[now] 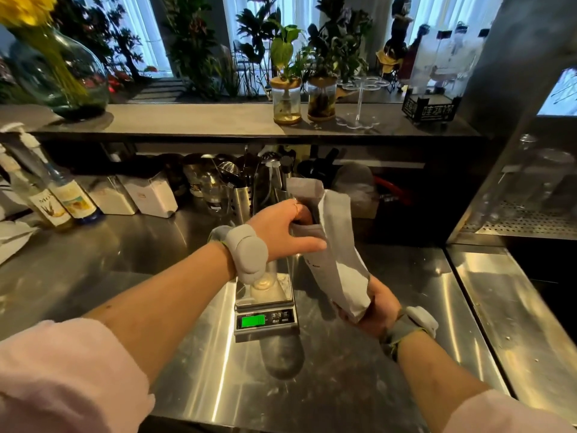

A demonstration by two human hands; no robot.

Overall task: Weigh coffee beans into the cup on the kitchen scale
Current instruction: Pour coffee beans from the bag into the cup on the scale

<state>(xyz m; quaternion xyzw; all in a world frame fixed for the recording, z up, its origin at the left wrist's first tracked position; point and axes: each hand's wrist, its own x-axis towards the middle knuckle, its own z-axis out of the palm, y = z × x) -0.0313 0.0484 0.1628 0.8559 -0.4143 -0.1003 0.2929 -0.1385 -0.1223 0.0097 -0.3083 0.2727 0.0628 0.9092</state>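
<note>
A white paper coffee bag (335,245) is held tilted above the steel counter, its open top pointing up and away from me. My left hand (284,228) grips the bag's upper part near the opening. My right hand (379,306) is shut around the bag's bottom end. To the left of the bag and lower, a small kitchen scale (265,320) with a lit green display stands on the counter. A clear cup (263,281) sits on its platform, partly hidden by my left wrist. No beans are visible.
Syrup bottles (62,198) and white containers (150,195) line the back left. A steel utensil holder (242,198) and bar tools stand behind the scale. A perforated drip tray (524,218) lies at the right. Jars with plants (285,101) stand on the upper shelf.
</note>
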